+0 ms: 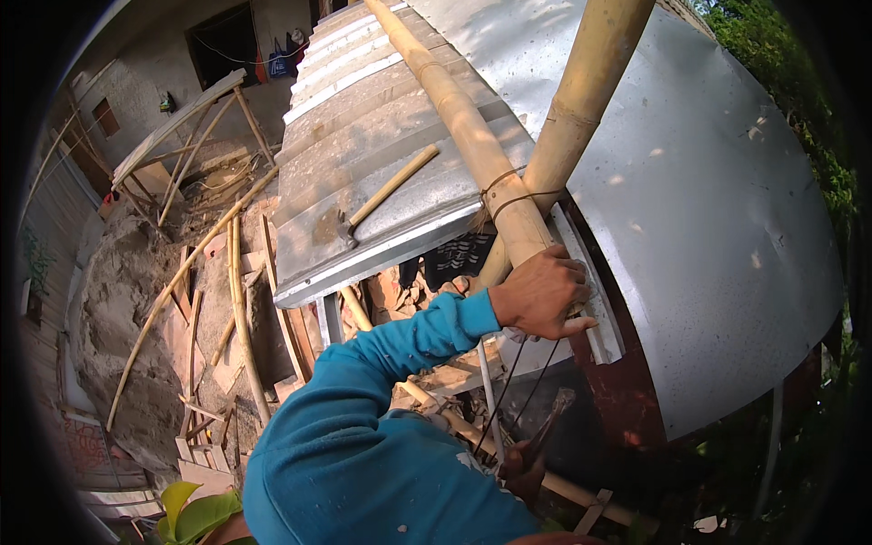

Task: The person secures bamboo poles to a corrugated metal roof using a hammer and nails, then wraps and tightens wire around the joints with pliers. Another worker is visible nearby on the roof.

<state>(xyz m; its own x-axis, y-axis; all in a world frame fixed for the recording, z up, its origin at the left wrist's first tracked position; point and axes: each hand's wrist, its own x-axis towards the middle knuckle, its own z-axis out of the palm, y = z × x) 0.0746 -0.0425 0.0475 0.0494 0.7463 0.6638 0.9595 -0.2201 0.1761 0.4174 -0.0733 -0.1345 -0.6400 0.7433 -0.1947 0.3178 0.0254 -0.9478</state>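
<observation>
My left hand (545,292), in a teal sleeve, is closed over the lower end of a long bamboo pole (454,118). Its fingers curl down the pole's right side. A second, thicker bamboo pole (577,100) crosses it, and dark wire (509,193) binds the two just above my hand. Two thin dark strands (511,391) run down from beneath the hand. Lower, in shade, my right hand (522,470) grips a pair of pincers (552,420), their head pointing up. A claw hammer (392,188) with a wooden handle lies on the corrugated roof, left of the poles.
Corrugated metal sheets (363,136) slope away on the left, ending in a metal edge (381,254). A large smooth metal sheet (708,200) covers the right. Far below lie bamboo poles (241,318), boards and rubble. Leafy branches (799,54) hang at the upper right.
</observation>
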